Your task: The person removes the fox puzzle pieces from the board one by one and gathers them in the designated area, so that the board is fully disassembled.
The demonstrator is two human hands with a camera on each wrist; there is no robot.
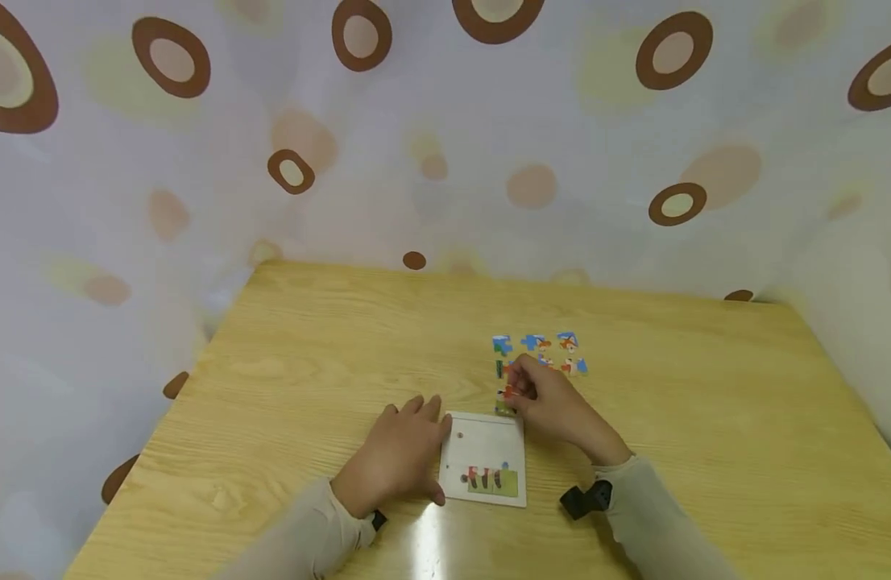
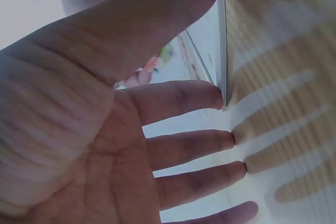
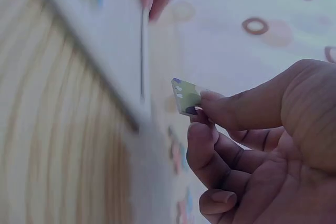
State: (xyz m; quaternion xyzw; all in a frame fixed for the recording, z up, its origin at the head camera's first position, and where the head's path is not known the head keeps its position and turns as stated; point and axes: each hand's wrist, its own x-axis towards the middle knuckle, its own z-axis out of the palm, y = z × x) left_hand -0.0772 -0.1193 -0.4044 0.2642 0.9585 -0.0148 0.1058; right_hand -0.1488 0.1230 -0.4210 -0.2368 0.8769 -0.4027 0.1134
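Note:
My left hand [image 1: 398, 455] lies at the left side of a white puzzle board [image 1: 482, 443], fingers spread. In the left wrist view, the thumb and index fingertip are at the board's edge [image 2: 222, 51], and the other fingers reach down to the table. My right hand [image 1: 554, 407] pinches a jigsaw piece [image 3: 184, 97] between thumb and fingers, just beyond the board's far right corner. Green with white marks shows on the piece; the fingers hide part of it. A few joined pieces [image 1: 496, 482] lie in the board's near right corner.
Several loose jigsaw pieces, among them a corner piece [image 1: 568, 342] and a blue-and-green piece [image 1: 501, 345], lie spread on the wooden table [image 1: 329, 338] past my right hand. A patterned curtain [image 1: 431, 121] stands behind the table and along its sides.

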